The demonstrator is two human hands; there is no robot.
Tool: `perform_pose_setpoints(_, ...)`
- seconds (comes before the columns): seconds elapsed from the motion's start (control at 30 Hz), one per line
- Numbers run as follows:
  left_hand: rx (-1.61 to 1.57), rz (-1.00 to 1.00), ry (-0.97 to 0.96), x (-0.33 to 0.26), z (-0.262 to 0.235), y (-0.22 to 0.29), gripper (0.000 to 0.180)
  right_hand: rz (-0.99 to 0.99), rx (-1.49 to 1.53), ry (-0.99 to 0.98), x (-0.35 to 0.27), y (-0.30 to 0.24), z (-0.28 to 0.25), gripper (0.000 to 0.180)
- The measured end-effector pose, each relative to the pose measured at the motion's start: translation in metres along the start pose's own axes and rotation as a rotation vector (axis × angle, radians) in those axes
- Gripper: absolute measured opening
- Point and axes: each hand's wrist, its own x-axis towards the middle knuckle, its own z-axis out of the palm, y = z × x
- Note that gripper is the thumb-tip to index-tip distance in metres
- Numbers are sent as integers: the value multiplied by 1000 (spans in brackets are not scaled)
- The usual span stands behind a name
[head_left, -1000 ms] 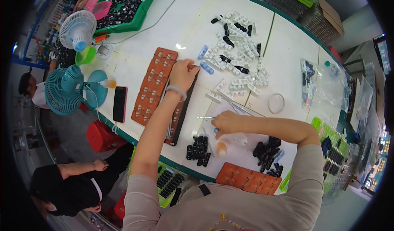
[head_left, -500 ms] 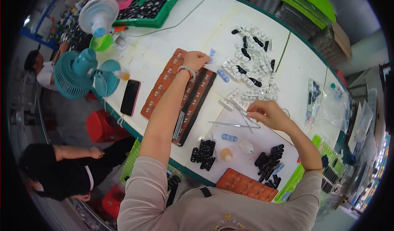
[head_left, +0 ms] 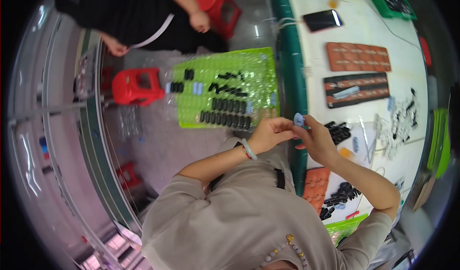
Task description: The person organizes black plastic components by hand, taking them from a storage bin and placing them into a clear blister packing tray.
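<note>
In front of my body, above the table's near edge, my left hand [head_left: 272, 133] and my right hand [head_left: 315, 139] meet with fingers closed. Between their fingertips is a small light blue button strip [head_left: 298, 119], partly covered by the fingers. To the left of my hands is a bright green tray [head_left: 191, 118] under clear bubbled plastic. Rows of black button strips [head_left: 225, 120] and a few light blue strips [head_left: 197, 88] rest on it. Just right of my hands, a pile of black strips [head_left: 338, 133] lies on the table.
On the white table are an orange-brown mould [head_left: 358, 57], a dark-framed mould [head_left: 330, 97] with metal rods, a phone [head_left: 323, 20], tweezers [head_left: 365, 138] and scattered white and black pieces [head_left: 402, 119]. Red stools [head_left: 139, 85] stand on the floor. A person in black [head_left: 139, 16] is beyond the tray.
My view has swung left toward the green tray. My left hand has left the moulds and my right hand the tweezers; both now meet at a light blue button strip.
</note>
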Motion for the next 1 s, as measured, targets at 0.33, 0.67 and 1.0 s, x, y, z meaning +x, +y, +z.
perform_pose_setpoints(0.33,323,-171,550,-179,-274,-106,24,403,156,70,234,121,238,21)
perform_pose_setpoints(0.67,177,-396,852,-301,-431,-126,25,-72,-494,338,353,102,413,39)
perform_pose_setpoints(1.0,917,-182,1244,-197,-594,-128,50,-136,-833,160,386,88,416,37)
